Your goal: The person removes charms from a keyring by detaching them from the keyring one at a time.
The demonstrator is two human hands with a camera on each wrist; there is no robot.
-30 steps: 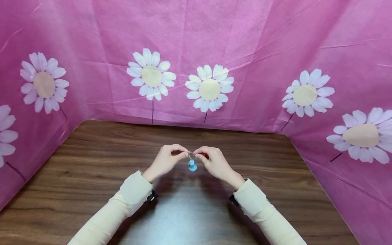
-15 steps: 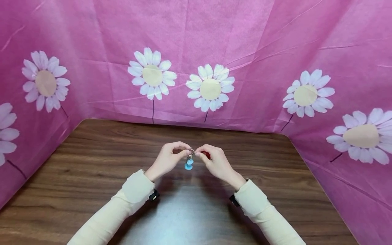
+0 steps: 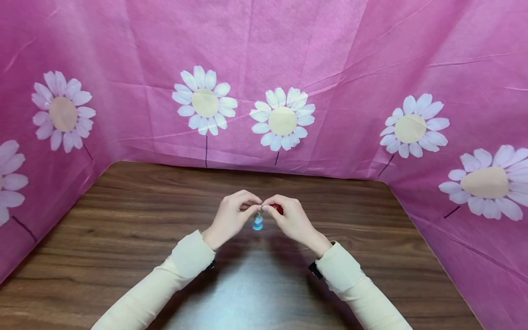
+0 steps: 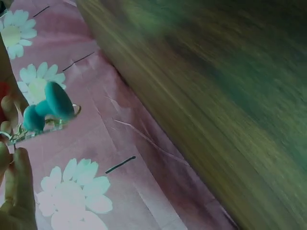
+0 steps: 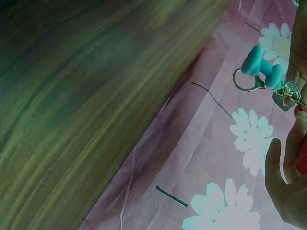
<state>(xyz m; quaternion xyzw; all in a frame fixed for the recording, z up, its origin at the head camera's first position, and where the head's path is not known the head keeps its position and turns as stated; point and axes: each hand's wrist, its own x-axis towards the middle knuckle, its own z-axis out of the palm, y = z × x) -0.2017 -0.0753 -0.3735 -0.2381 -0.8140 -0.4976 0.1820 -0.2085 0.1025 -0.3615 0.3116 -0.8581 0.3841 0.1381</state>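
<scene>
A keychain with a turquoise pushpin-shaped charm (image 3: 257,223) hangs between the two hands, above the table. The charm shows a wide end and a smaller rounded end in the left wrist view, beside thin metal links. In the right wrist view, a metal ring (image 5: 235,80) and a small flat metal tag (image 5: 287,97) hang with it. My left hand (image 3: 231,215) pinches the keychain's upper metal ring with thumb and fingertips. My right hand (image 3: 293,220) pinches it from the other side, thumb and fingertips meeting the left ones. A red object (image 3: 278,208) sits within the right hand, mostly hidden by fingers.
A brown wood-grain table (image 3: 123,206) lies under the hands. Pink cloth (image 3: 330,55) printed with white daisies hangs along the back and both sides, meeting the table's edges. Cream sleeves (image 3: 191,254) cover both forearms, with black straps at the wrists.
My left hand has shifted right, so its fingertips now meet those of the right hand. The charm swung left, then slightly back right. The right hand has barely moved.
</scene>
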